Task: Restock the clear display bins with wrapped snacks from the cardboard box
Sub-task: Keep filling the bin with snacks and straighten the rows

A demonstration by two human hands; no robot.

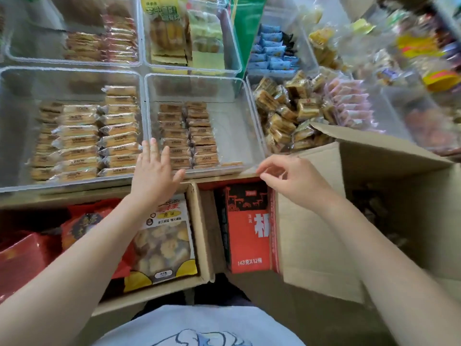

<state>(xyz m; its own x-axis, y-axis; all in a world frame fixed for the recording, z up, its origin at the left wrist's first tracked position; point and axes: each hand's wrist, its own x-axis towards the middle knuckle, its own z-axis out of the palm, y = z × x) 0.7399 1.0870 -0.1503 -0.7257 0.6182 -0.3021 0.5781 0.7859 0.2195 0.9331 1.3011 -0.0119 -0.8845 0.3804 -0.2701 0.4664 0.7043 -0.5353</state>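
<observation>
While both arms reach forward over the boxes, the left hand (pixel 155 168) lies flat with its fingers straight and spread, holding nothing, its fingertips at the front rim where two clear bins meet. The left bin (pixel 15 78) holds rows of pale wrapped snacks (pixel 77 141) across its right and middle parts. The middle bin (pixel 247 136) has two neat columns of brown wrapped biscuits (pixel 185 136) along its left side, and its right side is bare. The right hand (pixel 290 178) hovers at that bin's front right corner, fingers loosely curled with thumb and forefinger close together; whether anything sits between them I cannot tell. Just beside that hand stands the open cardboard box (pixel 374 196), its flaps raised and its inside dark and blurred. Below the bins, a red carton (pixel 249 236) stands upright beside a windowed cookie bag (pixel 164 240).
</observation>
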